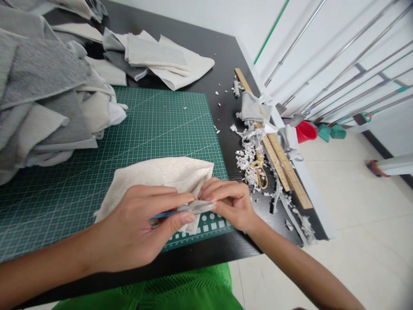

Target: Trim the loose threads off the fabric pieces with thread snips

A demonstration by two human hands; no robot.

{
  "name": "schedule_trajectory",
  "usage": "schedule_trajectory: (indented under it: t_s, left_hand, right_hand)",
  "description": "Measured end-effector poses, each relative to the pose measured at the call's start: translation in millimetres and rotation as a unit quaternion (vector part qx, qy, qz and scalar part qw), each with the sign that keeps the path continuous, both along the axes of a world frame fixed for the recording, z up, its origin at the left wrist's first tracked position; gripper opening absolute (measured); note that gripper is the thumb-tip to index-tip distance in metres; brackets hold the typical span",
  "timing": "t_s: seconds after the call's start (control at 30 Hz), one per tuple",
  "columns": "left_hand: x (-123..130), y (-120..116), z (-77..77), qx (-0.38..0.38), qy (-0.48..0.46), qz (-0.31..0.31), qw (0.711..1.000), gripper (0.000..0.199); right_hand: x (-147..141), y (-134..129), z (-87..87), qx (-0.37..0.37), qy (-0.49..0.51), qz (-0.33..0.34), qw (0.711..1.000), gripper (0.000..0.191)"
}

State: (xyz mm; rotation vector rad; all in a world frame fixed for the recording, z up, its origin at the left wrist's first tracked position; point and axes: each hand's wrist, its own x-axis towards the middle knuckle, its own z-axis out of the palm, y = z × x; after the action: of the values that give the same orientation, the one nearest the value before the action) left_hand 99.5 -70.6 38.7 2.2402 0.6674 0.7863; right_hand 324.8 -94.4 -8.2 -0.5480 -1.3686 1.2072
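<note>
The cutting mat [138, 129] ends just beside the right hand [230, 204], whose fingers [209, 189] grasp the beige towel [151, 176]; the left hand [129, 228] clenches a blue-handled tool [166, 213].

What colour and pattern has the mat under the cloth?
The mat is green with a white grid; head view.

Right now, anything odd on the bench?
Yes: white fabric scraps are scattered over the right side of the black table, around gold-handled scissors and a wooden ruler. They look like loose, uncleared trimmings.
</note>
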Motion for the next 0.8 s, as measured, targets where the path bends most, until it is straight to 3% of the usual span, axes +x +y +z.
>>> schedule_trajectory:
  t_s: [0.8]
  left_hand:
    - [-4.3,5.2,5.4,-0.006,0.022,-0.036,0.999,0.008]
  right_hand:
    - [0.0,-1.9,4.9,0.014,-0.039,-0.033,0.999,0.004]
